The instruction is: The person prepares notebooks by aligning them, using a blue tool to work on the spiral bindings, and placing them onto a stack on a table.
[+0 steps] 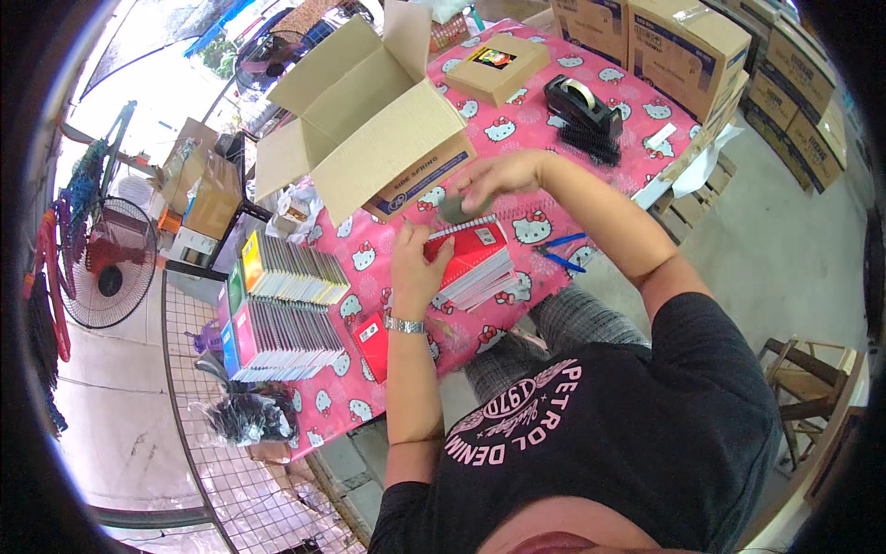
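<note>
A stack of red spiral notebooks (478, 263) lies on a table with a pink cartoon-cat cloth (540, 138). My left hand (415, 266), a watch on its wrist, rests flat against the stack's left side. Just above the stack's top edge, my right hand (498, 177) is curled around a small grey-green object (458, 209); what that object is I cannot tell. A single small red notebook (371, 334) lies on the cloth to the left of my left forearm.
An open cardboard box (369, 120) stands behind the hands. Rows of upright notebooks (286, 305) are at the left. A black tape dispenser (581, 103), a small brown box (498, 65) and a blue-handled tool (561, 255) lie nearby. Stacked cartons (692, 46) stand far right, a fan (101, 263) far left.
</note>
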Available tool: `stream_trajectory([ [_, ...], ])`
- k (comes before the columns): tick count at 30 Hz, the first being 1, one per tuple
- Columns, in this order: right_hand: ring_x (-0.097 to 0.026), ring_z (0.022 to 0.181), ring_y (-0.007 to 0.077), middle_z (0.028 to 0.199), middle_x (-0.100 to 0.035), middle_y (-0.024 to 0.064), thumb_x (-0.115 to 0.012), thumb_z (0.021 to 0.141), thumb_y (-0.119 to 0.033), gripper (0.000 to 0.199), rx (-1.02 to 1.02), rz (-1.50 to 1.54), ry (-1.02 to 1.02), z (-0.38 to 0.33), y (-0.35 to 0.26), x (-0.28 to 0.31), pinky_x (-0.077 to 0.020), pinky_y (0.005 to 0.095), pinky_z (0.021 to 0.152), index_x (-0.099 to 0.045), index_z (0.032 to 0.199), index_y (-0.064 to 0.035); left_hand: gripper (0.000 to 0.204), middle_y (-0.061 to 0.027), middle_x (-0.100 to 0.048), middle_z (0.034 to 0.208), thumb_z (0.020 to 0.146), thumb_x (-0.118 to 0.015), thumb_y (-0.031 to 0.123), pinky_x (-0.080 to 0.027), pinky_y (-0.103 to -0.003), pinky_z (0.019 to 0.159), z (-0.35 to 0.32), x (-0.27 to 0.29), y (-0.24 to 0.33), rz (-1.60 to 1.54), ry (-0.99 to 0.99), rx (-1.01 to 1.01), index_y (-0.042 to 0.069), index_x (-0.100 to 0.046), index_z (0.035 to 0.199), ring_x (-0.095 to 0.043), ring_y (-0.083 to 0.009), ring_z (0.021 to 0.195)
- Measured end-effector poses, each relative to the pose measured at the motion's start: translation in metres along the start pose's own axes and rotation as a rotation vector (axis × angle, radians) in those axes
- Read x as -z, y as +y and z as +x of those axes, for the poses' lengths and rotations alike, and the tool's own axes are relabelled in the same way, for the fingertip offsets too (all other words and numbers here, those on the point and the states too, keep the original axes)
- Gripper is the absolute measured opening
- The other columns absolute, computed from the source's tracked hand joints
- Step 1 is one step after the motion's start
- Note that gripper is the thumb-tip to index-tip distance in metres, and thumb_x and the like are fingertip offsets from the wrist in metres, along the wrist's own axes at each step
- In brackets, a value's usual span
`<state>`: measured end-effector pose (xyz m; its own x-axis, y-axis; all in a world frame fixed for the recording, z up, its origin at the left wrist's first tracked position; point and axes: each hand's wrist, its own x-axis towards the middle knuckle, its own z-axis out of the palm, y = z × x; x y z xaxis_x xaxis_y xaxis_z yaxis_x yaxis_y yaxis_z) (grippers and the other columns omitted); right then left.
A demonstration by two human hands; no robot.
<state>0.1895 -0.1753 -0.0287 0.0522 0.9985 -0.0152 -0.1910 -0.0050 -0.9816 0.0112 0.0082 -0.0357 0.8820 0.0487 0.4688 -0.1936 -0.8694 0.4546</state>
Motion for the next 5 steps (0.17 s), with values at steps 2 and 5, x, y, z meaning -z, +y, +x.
stream_trajectory([
  [2,-0.057,0.117,0.0196,0.129,-0.059,0.0081,-0.070,0.084,-0.032,0.067,0.079,0.225,-0.070,-0.002,-0.001,0.003,-0.0451,0.0376,0.098,-0.048,0.140,-0.0025,0.027,-0.0145,-0.055,0.087,0.079,-0.077,0.020,-0.046,-0.039,0.068,-0.004,0.003,-0.002,0.044,-0.043,0.020,0.002,-0.063,0.093,-0.057,-0.0306,0.079],
  [5,-0.054,0.124,0.0220,0.135,-0.057,0.0095,-0.077,0.076,-0.038,0.081,-0.089,-0.418,0.011,0.005,0.002,0.009,-0.0421,0.0408,0.105,-0.045,0.142,-0.0040,0.028,-0.0142,-0.055,0.087,0.080,-0.077,0.021,-0.046,-0.041,0.070,-0.001,0.004,-0.002,-0.022,-0.105,0.038,0.002,-0.062,0.094,-0.057,-0.0303,0.081],
])
